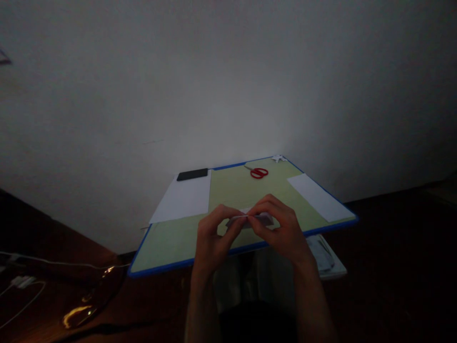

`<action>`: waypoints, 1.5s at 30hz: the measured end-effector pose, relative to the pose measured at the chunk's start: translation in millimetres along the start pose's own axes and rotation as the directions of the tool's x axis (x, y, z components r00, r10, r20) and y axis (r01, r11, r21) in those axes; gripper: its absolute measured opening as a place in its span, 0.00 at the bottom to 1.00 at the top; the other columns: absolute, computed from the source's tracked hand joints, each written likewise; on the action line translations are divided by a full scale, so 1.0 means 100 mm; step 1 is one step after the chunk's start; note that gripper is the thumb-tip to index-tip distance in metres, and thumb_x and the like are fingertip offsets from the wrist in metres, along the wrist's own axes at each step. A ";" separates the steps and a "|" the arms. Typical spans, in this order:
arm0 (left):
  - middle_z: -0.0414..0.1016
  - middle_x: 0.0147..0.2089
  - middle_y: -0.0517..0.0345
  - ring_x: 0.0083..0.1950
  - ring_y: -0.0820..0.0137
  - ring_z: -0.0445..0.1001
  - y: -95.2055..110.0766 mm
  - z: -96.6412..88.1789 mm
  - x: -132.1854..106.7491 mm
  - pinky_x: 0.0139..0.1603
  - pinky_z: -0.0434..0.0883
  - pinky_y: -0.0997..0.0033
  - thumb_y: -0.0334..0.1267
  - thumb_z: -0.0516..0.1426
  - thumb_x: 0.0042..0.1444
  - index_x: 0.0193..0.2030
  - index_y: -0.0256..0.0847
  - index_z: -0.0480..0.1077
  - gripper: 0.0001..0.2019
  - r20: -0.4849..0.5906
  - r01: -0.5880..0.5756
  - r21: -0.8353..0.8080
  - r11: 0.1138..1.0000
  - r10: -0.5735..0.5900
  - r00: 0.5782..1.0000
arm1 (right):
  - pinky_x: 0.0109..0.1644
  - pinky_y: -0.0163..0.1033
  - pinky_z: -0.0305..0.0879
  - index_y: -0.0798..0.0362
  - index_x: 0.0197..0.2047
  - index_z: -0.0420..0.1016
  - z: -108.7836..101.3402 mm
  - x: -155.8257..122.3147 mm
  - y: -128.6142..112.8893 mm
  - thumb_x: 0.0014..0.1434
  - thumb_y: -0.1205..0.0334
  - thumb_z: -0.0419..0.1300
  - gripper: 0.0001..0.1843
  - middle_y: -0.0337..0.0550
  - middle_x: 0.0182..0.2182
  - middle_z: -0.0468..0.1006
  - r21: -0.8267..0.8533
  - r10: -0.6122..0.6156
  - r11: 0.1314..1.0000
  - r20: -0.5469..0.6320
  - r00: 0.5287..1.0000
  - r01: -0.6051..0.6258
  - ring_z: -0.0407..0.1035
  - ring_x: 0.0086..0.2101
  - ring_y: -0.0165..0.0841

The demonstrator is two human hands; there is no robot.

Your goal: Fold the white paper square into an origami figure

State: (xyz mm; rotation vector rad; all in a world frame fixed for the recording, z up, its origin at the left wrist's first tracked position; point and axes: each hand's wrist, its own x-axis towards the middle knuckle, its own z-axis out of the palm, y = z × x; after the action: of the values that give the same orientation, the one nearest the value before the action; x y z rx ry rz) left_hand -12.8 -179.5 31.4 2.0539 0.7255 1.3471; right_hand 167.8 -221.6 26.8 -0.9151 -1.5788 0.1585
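Between my two hands is a small folded piece of white paper, held just above the near part of the table. My left hand pinches it near its middle with thumb and forefinger. Right beside that grip, the thumb and fingers of my right hand pinch the same paper, so the fingertips of both hands nearly meet. Part of the paper is hidden behind the fingers. Beyond my hands, scissors with red handles lie on the table.
The pale green table has a blue edge and stands against a wall. White sheets lie at left under a dark flat object; another white strip lies at right. White paper cutouts rest at the far corner. White cables run at lower left.
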 end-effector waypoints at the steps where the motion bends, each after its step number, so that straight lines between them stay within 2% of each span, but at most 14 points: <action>1: 0.80 0.35 0.57 0.36 0.68 0.77 0.01 0.00 0.00 0.40 0.71 0.68 0.37 0.66 0.64 0.38 0.42 0.79 0.03 0.006 -0.024 0.018 1.000 0.024 1.000 | 0.41 0.43 0.68 0.48 0.38 0.79 0.00 0.00 0.00 0.65 0.66 0.65 0.04 0.40 0.34 0.77 -0.012 -0.010 1.000 0.004 1.000 0.010 0.73 0.37 0.36; 6: 0.80 0.35 0.60 0.36 0.70 0.77 0.05 -0.04 -0.01 0.40 0.71 0.70 0.33 0.66 0.63 0.37 0.42 0.78 0.03 0.047 -0.104 0.061 0.993 0.101 0.994 | 0.41 0.44 0.67 0.48 0.36 0.80 -0.04 -0.03 0.01 0.62 0.68 0.66 0.05 0.39 0.31 0.77 -0.041 -0.033 0.999 0.015 0.999 0.033 0.72 0.35 0.36; 12: 0.80 0.35 0.61 0.36 0.72 0.77 0.04 -0.14 -0.04 0.40 0.71 0.71 0.31 0.67 0.62 0.38 0.43 0.78 0.03 0.038 -0.106 0.084 0.991 0.103 0.994 | 0.40 0.44 0.68 0.48 0.37 0.82 -0.10 -0.06 0.04 0.61 0.70 0.66 0.07 0.40 0.32 0.78 -0.021 -0.029 0.999 0.015 0.999 0.029 0.72 0.34 0.36; 18: 0.81 0.35 0.60 0.36 0.70 0.78 0.00 -0.17 -0.05 0.39 0.72 0.70 0.31 0.67 0.62 0.38 0.44 0.79 0.03 0.030 -0.093 0.030 0.995 0.092 0.995 | 0.40 0.44 0.67 0.48 0.38 0.82 -0.09 -0.06 0.07 0.60 0.72 0.66 0.08 0.39 0.31 0.78 -0.033 -0.073 0.997 -0.001 0.997 0.073 0.72 0.34 0.35; 21: 0.80 0.34 0.61 0.35 0.70 0.77 -0.06 -0.22 -0.07 0.38 0.72 0.70 0.32 0.67 0.62 0.37 0.44 0.79 0.03 -0.028 -0.093 -0.061 0.994 0.091 0.995 | 0.39 0.42 0.67 0.49 0.37 0.82 -0.15 -0.08 0.14 0.59 0.75 0.65 0.10 0.38 0.31 0.77 -0.049 -0.096 0.994 -0.037 0.995 0.094 0.72 0.33 0.34; 23: 0.79 0.33 0.61 0.35 0.69 0.77 -0.09 -0.28 -0.08 0.37 0.72 0.69 0.33 0.66 0.62 0.36 0.44 0.79 0.03 -0.130 -0.103 -0.137 0.985 0.085 0.988 | 0.38 0.42 0.66 0.50 0.36 0.81 -0.24 -0.11 0.21 0.59 0.77 0.63 0.12 0.37 0.30 0.76 -0.077 -0.080 0.994 -0.087 0.993 0.073 0.71 0.33 0.33; 24: 0.79 0.34 0.60 0.37 0.69 0.77 -0.09 -0.30 -0.09 0.38 0.72 0.69 0.32 0.67 0.62 0.37 0.44 0.80 0.03 -0.142 -0.080 -0.119 0.990 0.062 0.988 | 0.38 0.42 0.65 0.50 0.36 0.81 -0.29 -0.13 0.23 0.60 0.77 0.63 0.12 0.38 0.31 0.77 -0.092 -0.064 0.994 -0.116 0.991 0.054 0.71 0.34 0.33; 27: 0.83 0.38 0.59 0.40 0.68 0.80 -0.08 -0.35 -0.10 0.43 0.74 0.67 0.30 0.67 0.62 0.40 0.46 0.82 0.05 -0.078 -0.044 -0.034 0.998 0.041 0.996 | 0.40 0.43 0.66 0.49 0.39 0.80 -0.37 -0.15 0.22 0.63 0.74 0.64 0.10 0.39 0.33 0.77 -0.110 -0.068 0.993 -0.180 0.981 0.049 0.71 0.35 0.34; 32: 0.85 0.41 0.61 0.42 0.69 0.83 -0.05 -0.28 -0.07 0.46 0.76 0.68 0.29 0.66 0.62 0.44 0.49 0.83 0.09 0.007 -0.108 0.018 0.994 0.108 0.994 | 0.47 0.47 0.69 0.48 0.49 0.82 -0.19 -0.06 0.00 0.64 0.68 0.68 0.11 0.44 0.40 0.79 -0.046 -0.127 0.991 -0.041 0.991 0.125 0.72 0.43 0.39; 35: 0.85 0.41 0.61 0.42 0.69 0.83 -0.02 -0.23 -0.05 0.46 0.76 0.69 0.29 0.67 0.62 0.45 0.49 0.82 0.09 0.022 -0.106 0.046 0.993 0.105 0.994 | 0.49 0.49 0.68 0.47 0.50 0.83 -0.07 -0.02 -0.04 0.65 0.69 0.68 0.12 0.43 0.40 0.81 -0.017 -0.144 0.989 0.035 0.989 0.145 0.73 0.43 0.38; 45: 0.85 0.38 0.61 0.38 0.70 0.82 -0.02 -0.18 -0.07 0.42 0.75 0.70 0.33 0.66 0.63 0.41 0.46 0.82 0.04 0.004 -0.053 0.028 0.998 0.053 0.999 | 0.42 0.42 0.70 0.48 0.46 0.83 -0.10 -0.06 0.06 0.66 0.71 0.67 0.09 0.40 0.36 0.79 0.089 -0.080 0.993 0.031 0.996 0.077 0.73 0.39 0.34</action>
State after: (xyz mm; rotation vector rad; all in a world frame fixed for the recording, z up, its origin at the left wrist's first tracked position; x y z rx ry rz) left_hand -32.6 -179.7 31.7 2.1105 0.6963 1.3697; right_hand 179.0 -225.5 21.5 -0.7842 -1.6240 0.1874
